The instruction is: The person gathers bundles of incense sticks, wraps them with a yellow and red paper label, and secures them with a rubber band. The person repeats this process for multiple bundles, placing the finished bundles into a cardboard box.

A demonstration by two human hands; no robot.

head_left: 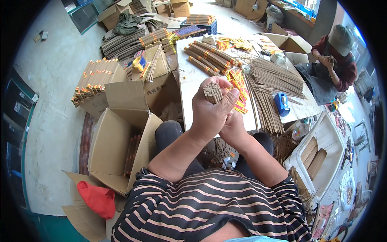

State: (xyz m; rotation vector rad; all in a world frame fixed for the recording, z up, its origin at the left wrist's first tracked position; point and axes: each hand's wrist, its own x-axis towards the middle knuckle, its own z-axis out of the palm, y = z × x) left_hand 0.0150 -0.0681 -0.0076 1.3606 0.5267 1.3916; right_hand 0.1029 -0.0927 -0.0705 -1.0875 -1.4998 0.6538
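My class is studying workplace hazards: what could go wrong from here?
The left hand holds a bundle of sticks; if its grip loosens, some might slip out.
Loose sticks seem to jut past the near edge of the white table; the right forearm, close by, could knock some down.

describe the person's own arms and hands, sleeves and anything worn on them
The left hand and right hand are ungloved, and both forearms are bare. The black sleeves, crossed by pale stripes, end at about elbow level.
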